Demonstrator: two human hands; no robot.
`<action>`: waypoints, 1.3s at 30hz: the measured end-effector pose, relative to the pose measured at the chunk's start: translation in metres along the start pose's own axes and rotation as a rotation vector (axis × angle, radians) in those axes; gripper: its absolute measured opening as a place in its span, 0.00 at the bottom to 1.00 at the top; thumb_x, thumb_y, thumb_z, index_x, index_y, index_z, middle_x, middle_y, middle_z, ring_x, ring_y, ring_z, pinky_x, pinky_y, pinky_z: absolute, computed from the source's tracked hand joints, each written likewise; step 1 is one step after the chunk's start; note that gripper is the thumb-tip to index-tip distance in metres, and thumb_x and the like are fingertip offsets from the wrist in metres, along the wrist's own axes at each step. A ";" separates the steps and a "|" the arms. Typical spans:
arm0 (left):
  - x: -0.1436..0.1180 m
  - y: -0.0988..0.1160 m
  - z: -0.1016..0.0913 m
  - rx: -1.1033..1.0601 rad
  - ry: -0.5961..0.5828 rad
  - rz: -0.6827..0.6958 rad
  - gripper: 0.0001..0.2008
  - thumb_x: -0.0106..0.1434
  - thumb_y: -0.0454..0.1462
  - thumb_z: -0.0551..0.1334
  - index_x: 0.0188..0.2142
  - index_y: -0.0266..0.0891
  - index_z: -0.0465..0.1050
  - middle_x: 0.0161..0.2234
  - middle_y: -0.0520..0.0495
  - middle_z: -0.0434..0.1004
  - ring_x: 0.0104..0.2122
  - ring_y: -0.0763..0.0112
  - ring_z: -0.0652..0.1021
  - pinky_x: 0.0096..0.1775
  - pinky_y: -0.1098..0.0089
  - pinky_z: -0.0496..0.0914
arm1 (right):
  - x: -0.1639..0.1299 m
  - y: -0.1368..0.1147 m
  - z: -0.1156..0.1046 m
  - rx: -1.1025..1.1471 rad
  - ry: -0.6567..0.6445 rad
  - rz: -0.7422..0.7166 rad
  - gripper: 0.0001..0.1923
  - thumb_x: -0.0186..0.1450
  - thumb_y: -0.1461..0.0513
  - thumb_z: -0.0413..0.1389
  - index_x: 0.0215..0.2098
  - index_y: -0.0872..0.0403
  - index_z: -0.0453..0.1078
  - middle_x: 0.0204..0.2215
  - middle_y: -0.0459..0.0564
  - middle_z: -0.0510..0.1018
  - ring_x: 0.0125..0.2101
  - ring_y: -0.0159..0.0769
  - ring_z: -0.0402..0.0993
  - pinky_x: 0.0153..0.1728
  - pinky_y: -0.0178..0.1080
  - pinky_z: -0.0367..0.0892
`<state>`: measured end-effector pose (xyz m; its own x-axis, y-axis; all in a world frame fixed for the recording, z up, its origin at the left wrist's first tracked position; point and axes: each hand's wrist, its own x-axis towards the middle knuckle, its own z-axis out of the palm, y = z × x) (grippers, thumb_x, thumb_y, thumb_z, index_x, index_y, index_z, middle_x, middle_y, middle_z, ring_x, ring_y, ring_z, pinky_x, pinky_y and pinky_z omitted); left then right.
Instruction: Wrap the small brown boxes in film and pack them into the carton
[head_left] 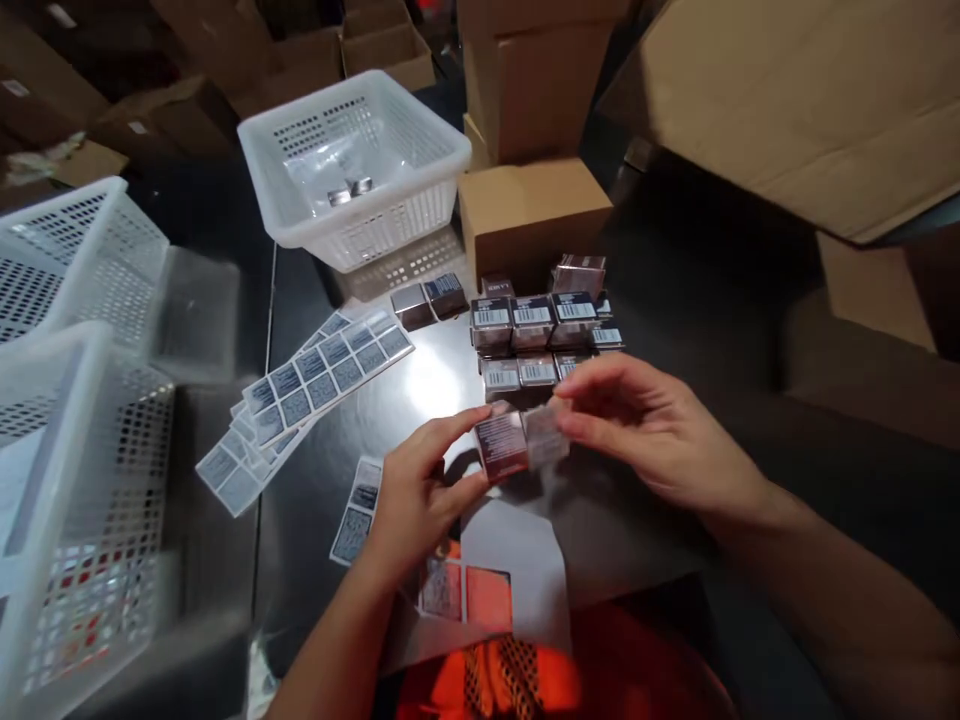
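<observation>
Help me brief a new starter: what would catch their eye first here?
The two hands at the centre: the left hand and right hand hold one small brown box between them above the dark table. Just behind sits a cluster of matching boxes with barcode labels up. Left of those lie label sheets, and a white basket stands further back.
</observation>
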<state>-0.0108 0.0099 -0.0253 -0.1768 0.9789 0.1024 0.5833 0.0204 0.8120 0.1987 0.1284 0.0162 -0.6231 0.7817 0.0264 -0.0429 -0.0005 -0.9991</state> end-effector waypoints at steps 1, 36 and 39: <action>0.000 0.000 0.001 0.004 0.002 -0.004 0.25 0.60 0.41 0.71 0.57 0.52 0.74 0.45 0.49 0.82 0.25 0.77 0.73 0.25 0.76 0.65 | 0.000 0.002 0.001 0.005 -0.038 0.051 0.14 0.63 0.56 0.65 0.45 0.47 0.70 0.29 0.43 0.78 0.33 0.37 0.79 0.36 0.41 0.78; -0.002 0.004 0.008 0.017 0.045 0.025 0.25 0.57 0.37 0.72 0.55 0.48 0.76 0.42 0.48 0.83 0.31 0.70 0.80 0.28 0.74 0.72 | 0.001 0.019 0.016 0.081 0.025 0.201 0.27 0.57 0.60 0.67 0.47 0.47 0.56 0.28 0.39 0.77 0.32 0.36 0.80 0.32 0.37 0.78; -0.002 0.005 0.009 0.015 0.050 0.051 0.25 0.57 0.36 0.71 0.55 0.47 0.76 0.42 0.48 0.83 0.31 0.71 0.80 0.27 0.75 0.71 | 0.000 0.016 0.016 0.074 0.031 0.228 0.29 0.56 0.58 0.68 0.47 0.47 0.56 0.28 0.39 0.76 0.33 0.37 0.80 0.33 0.38 0.78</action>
<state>-0.0010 0.0099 -0.0267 -0.1861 0.9673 0.1721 0.6045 -0.0253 0.7962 0.1854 0.1189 0.0007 -0.5987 0.7752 -0.2014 0.0383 -0.2235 -0.9740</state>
